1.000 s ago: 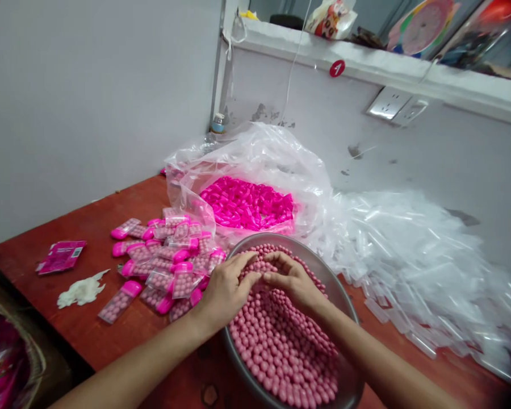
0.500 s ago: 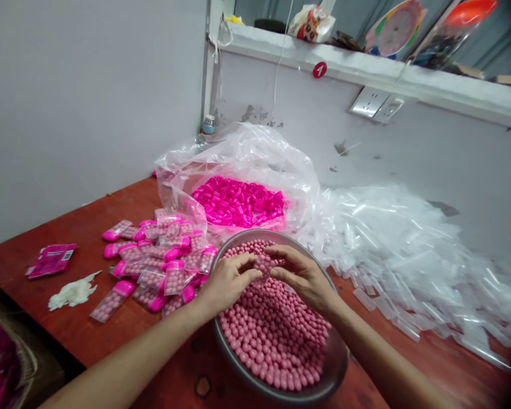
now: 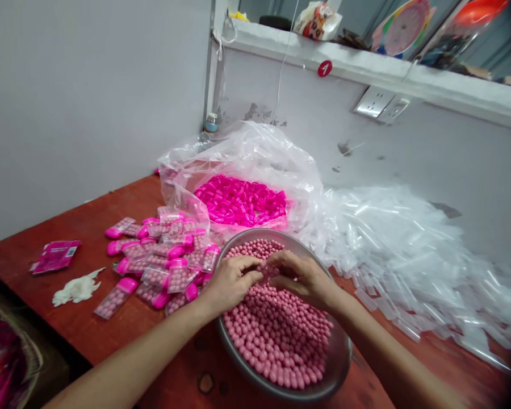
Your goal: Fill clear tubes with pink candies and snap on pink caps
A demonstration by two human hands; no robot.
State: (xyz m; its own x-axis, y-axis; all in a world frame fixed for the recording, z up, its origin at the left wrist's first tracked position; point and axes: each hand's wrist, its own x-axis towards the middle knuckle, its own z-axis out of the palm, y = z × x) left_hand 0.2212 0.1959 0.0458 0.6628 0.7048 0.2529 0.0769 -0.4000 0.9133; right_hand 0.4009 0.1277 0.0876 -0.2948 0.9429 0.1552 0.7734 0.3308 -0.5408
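Note:
A dark metal bowl (image 3: 344,363) holds a mass of pink beads (image 3: 276,341). Over its upper part, my left hand (image 3: 234,279) pinches a small clear container (image 3: 264,274) with pink beads in it, hard to tell from the beads beneath. My right hand (image 3: 300,276) is curled at the container's other side, its fingertips against it. Left of the bowl lies a pile of filled clear containers with pink caps (image 3: 177,276). Behind the bowl, a clear plastic bag (image 3: 276,150) holds loose bright pink caps (image 3: 242,200).
Many clear, unfilled containers (image 3: 392,244) are heaped on the right of the red table (image 3: 123,341). A pink packet (image 3: 56,257) and a whitish scrap (image 3: 76,288) lie at the left. A box (image 3: 38,363) with pink packets stands at the lower left.
My right hand's fingers have curled further in and closed around the container. The whole view has shifted slightly.

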